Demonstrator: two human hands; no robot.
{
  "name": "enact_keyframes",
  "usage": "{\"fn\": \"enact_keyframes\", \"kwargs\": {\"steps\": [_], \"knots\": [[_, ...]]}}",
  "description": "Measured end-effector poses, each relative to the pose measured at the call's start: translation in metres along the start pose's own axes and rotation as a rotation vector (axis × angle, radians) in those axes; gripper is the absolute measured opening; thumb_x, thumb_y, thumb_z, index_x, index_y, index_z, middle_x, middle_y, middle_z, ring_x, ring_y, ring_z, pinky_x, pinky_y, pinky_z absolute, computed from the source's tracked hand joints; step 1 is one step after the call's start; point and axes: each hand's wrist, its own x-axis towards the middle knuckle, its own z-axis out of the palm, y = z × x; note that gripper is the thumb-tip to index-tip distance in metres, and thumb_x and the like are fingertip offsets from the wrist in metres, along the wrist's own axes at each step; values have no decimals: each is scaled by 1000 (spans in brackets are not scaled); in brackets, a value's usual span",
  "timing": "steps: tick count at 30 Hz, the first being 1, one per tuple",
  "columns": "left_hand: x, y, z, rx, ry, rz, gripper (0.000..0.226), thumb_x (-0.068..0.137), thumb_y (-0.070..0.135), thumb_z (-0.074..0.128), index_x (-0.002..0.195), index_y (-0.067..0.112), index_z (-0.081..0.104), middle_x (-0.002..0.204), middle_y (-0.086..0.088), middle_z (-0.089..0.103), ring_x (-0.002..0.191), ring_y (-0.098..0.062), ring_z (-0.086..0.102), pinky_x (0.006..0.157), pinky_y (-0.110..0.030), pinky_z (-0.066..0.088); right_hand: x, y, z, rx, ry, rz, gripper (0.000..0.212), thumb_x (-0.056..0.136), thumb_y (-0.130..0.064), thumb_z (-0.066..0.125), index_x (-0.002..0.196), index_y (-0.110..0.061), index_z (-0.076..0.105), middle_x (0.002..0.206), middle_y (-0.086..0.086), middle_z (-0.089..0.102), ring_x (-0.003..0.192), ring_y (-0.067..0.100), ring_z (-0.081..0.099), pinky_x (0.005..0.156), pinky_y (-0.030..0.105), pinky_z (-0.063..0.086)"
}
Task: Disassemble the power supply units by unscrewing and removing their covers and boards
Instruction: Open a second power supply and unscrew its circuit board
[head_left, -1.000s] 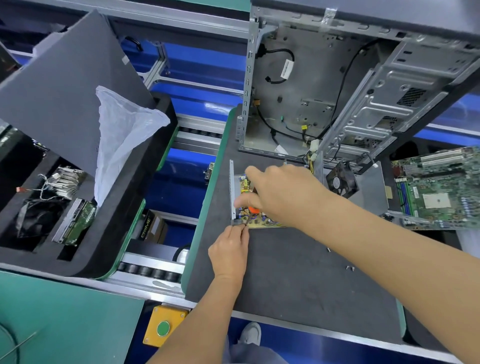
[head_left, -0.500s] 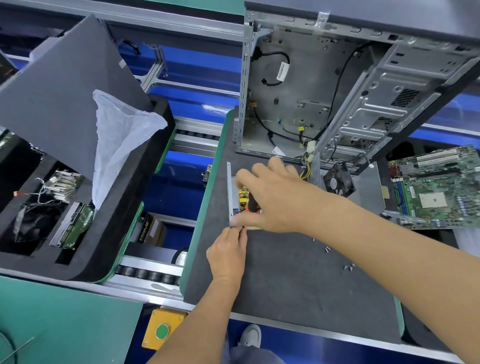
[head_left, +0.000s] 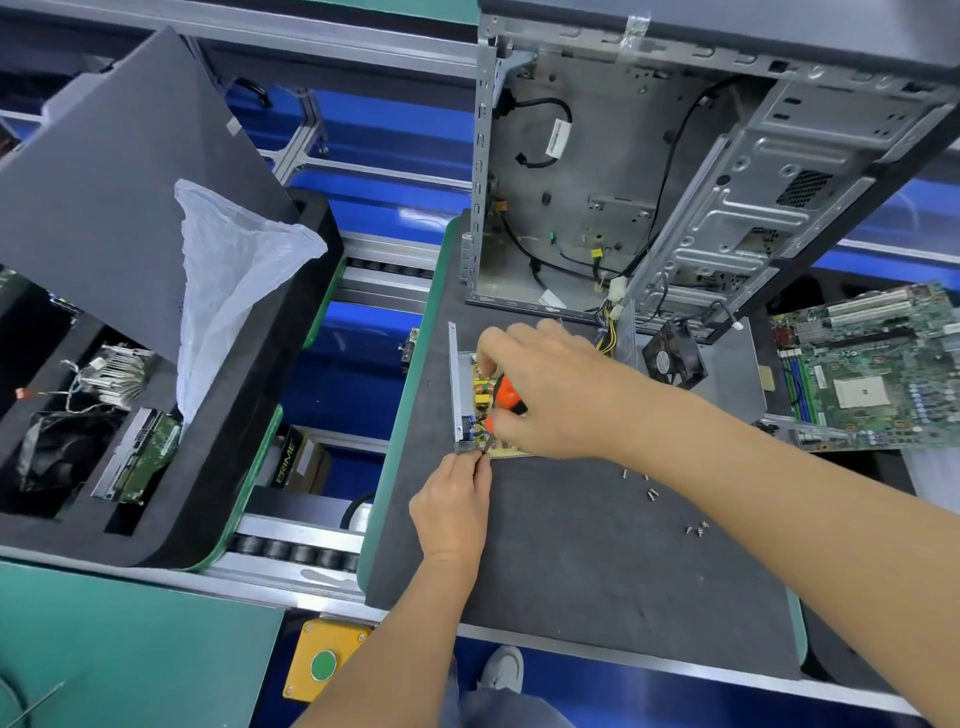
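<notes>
the right hand (head_left: 550, 389) covers most of the power supply board (head_left: 480, 387) and the orange-handled screwdriver (head_left: 508, 396); its tip is hidden. screws (head_left: 652, 493) below the right wrist are too small to type.
</notes>
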Motion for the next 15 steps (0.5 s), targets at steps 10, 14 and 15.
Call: {"fn": "enact_keyframes", "kwargs": {"steps": [10, 14, 15], "knots": [[0, 1, -1, 19, 26, 31, 11, 80, 19, 85, 83, 13, 77, 69, 1, 66, 52, -15, 62, 40, -25, 44, -6, 22, -3, 49, 34, 57, 37, 81, -39, 61, 105, -22, 39, 93, -1, 52, 91, 27, 49, 72, 39, 45], [-1, 2, -2, 24, 20, 27, 11, 80, 19, 84, 84, 12, 77, 69, 0, 66, 53, -16, 62, 41, -24, 44, -8, 31, 1, -37, 78, 166, 55, 87, -73, 43, 100, -20, 33, 83, 2, 52, 82, 27, 45, 58, 36, 36], [-1, 1, -2, 24, 14, 26, 11, 81, 19, 84, 85, 12, 77, 70, 0, 66, 53, -16, 62, 42, -25, 44, -9, 33, 1, -183, 111, 184, 61, 87, -79, 32, 98, -19, 31, 73, 3, 50, 74, 29, 49, 50, 33, 26]]}}
